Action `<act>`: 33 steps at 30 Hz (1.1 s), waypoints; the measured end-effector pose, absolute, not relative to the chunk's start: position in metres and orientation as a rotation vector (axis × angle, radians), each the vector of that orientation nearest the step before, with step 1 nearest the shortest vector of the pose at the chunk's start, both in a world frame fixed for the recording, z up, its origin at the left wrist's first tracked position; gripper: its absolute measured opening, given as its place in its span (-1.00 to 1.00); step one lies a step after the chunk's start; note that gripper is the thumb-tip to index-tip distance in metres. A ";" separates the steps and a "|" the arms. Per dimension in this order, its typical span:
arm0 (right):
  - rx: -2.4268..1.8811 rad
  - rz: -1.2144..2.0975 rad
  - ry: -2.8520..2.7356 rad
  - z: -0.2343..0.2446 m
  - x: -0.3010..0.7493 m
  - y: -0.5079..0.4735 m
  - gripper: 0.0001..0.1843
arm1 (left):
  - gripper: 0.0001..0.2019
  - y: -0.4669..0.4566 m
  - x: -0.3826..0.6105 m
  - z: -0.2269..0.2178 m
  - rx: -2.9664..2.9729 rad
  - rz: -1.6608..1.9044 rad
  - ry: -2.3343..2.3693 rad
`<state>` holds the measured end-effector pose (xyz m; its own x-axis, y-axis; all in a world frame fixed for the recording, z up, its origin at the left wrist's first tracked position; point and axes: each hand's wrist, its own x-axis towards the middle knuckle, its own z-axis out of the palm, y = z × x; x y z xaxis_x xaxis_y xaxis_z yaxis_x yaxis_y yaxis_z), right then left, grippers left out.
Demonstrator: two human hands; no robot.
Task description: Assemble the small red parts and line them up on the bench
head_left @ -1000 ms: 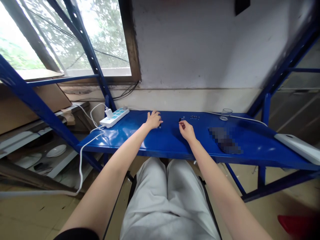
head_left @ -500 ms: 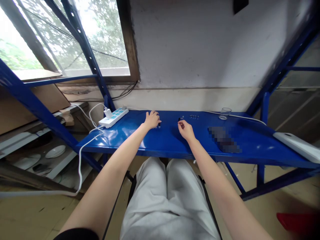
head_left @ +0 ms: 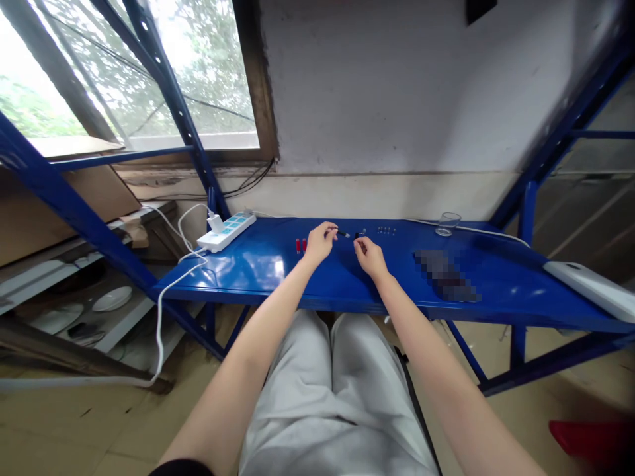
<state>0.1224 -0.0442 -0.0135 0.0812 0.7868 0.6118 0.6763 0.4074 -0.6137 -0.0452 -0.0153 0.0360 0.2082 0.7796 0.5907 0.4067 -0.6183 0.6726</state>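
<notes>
My left hand (head_left: 320, 242) is closed in a pinch on a small black tube with a pale tip (head_left: 343, 233), which points right toward my other hand. My right hand (head_left: 369, 256) has thumb and fingers pinched together; what they hold, if anything, is too small to make out. Just beyond its fingertips lies a small dark piece (head_left: 358, 235) beside a tiny clear piece (head_left: 364, 231). Short red tubes (head_left: 298, 246) stand or lie beside my left hand, partly hidden by it. Several tiny shiny pieces (head_left: 386, 231) sit in rows farther right.
The blue table (head_left: 248, 271) runs along the wall. A white power strip (head_left: 225, 231) with cables lies at its left. To the right are a clear glass (head_left: 447, 223), a blurred dark object (head_left: 446, 274) and a white flat device (head_left: 590, 291). Blue posts frame both ends.
My left hand has moved right, away from the red tubes, and now holds the black tube up near my right hand. The red tubes have come into view. My right hand has barely moved.
</notes>
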 end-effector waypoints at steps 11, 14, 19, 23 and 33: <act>-1.363 0.256 -1.706 -0.009 0.116 -0.050 -0.51 | -0.86 -0.024 -0.033 -0.012 1.525 1.415 0.762; -1.357 0.251 -1.747 -0.010 0.115 -0.050 -0.49 | -0.87 -0.027 -0.035 -0.012 1.497 1.392 0.744; -1.347 0.228 -1.766 -0.012 0.113 -0.048 -0.51 | -0.88 -0.028 -0.036 -0.013 1.485 1.367 0.748; -1.339 0.186 -1.764 -0.011 0.111 -0.048 -0.51 | -0.87 -0.028 -0.036 -0.013 1.480 1.366 0.746; -1.291 0.141 -1.756 -0.008 0.107 -0.051 -0.53 | -0.86 -0.032 -0.037 -0.008 1.499 1.395 0.777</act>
